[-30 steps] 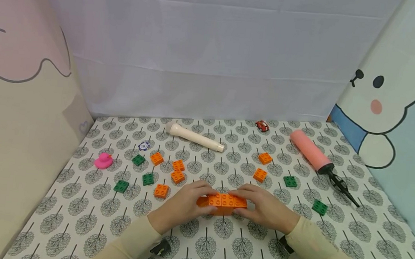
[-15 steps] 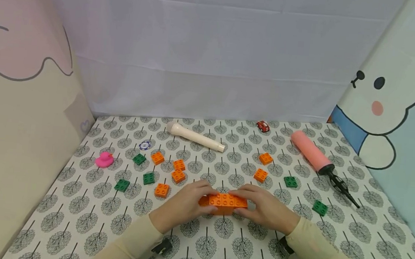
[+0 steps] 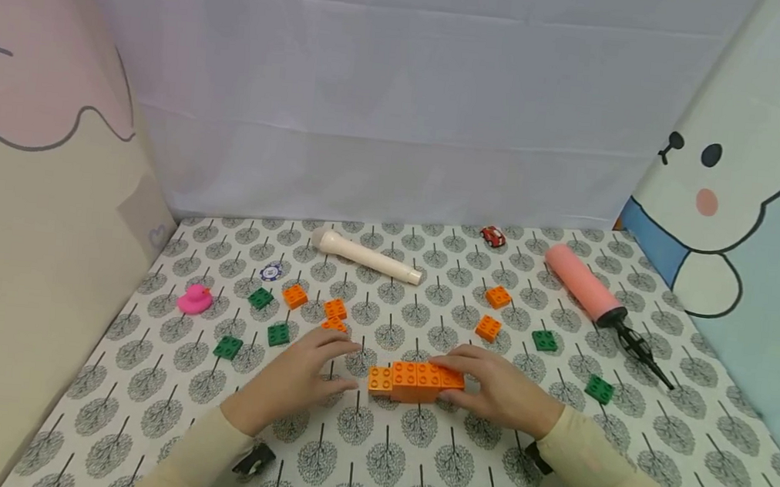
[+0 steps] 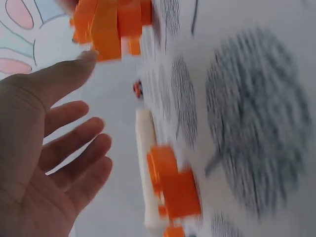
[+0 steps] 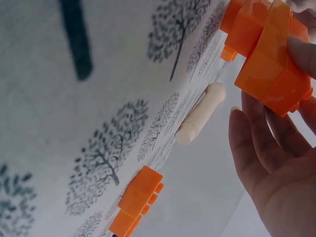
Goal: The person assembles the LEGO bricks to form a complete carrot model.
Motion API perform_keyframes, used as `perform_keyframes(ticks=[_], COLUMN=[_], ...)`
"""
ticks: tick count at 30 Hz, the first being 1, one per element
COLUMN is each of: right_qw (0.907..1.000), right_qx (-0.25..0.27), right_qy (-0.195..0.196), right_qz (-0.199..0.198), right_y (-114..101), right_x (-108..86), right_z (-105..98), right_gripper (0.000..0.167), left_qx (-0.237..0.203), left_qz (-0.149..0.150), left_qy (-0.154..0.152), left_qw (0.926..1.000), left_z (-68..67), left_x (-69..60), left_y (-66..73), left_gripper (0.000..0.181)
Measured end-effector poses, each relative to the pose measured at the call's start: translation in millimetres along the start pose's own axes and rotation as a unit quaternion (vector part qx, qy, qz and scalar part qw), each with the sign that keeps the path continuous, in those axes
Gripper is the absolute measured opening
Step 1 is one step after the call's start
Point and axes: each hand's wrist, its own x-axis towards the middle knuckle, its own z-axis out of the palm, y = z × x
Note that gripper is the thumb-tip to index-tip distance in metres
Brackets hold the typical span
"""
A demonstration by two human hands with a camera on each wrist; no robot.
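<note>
The person's right hand (image 3: 494,386) pinches the right end of a row of joined orange blocks (image 3: 405,390), thumb on the near side and fingers on the far side. The row lies on the bench (image 3: 413,462) between the two hands, studs up, its left-end block seeming to sit lower than the rest. The left hand (image 3: 302,375) is spread loosely and grips nothing, thumb and fingers parted, just short of that free end. Directly beyond the left hand are a loose orange block (image 3: 335,309) and another partly hidden behind its knuckles. Farther out to its left lie a third loose orange block (image 3: 295,296), three green blocks (image 3: 278,333), a pink duck (image 3: 194,301) and a patterned chip (image 3: 271,272). A cream baton (image 3: 371,261) rests well beyond the gap between the hands. Beyond the right hand are two more orange blocks (image 3: 488,328) and, much farther off, a red toy car (image 3: 493,237); out to its right are two more green blocks (image 3: 599,389) and a pink pump (image 3: 583,284) with a black nozzle (image 3: 634,344).
</note>
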Motion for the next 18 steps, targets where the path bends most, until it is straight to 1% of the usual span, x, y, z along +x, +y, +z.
perform_keyframes(ticks=[2,4,5,7,9,13,15,18], right_qw=[1.0,1.0,1.0,0.9999,0.9999,0.9999,1.0,1.0], right_qx=[-0.002,-0.005,-0.007,-0.009,-0.012,-0.012,-0.009,-0.007], right_qy=[0.001,0.001,0.001,0.002,0.003,0.0,-0.003,-0.005], right_qz=[-0.001,-0.003,-0.005,-0.007,-0.007,-0.003,0.0,0.002], right_y=[-0.3,-0.8,-1.0,-1.4,-1.6,-1.7,-1.7,-1.7], right_x=[0.0,-0.2,-0.3,-0.4,-0.5,-0.3,-0.2,0.0], right_z=[-0.6,-1.1,-1.3,-1.8,-2.2,-2.3,-2.0,-1.9], right_gripper=[0.049,0.049,0.049,0.049,0.049,0.049,0.05,0.05], left_qx=[0.014,0.032,0.04,0.052,0.057,0.042,0.038,0.045], left_qz=[-0.048,-0.088,-0.104,-0.121,-0.129,-0.131,-0.133,-0.133], left_qy=[-0.024,-0.043,-0.052,-0.066,-0.078,-0.097,-0.101,-0.101], left_qw=[0.9985,0.9947,0.9925,0.9891,0.9869,0.9858,0.9852,0.985], left_z=[-9.3,-16.4,-18.9,-22.7,-25.1,-26.4,-25.9,-24.1], left_x=[-6.0,-11.5,-13.6,-17.2,-19.1,-19.3,-18.5,-17.1], left_y=[-9.0,-17.3,-21.1,-27.3,-30.8,-33.2,-33.5,-34.6], left_gripper=[0.054,0.055,0.054,0.054,0.052,0.047,0.044,0.041])
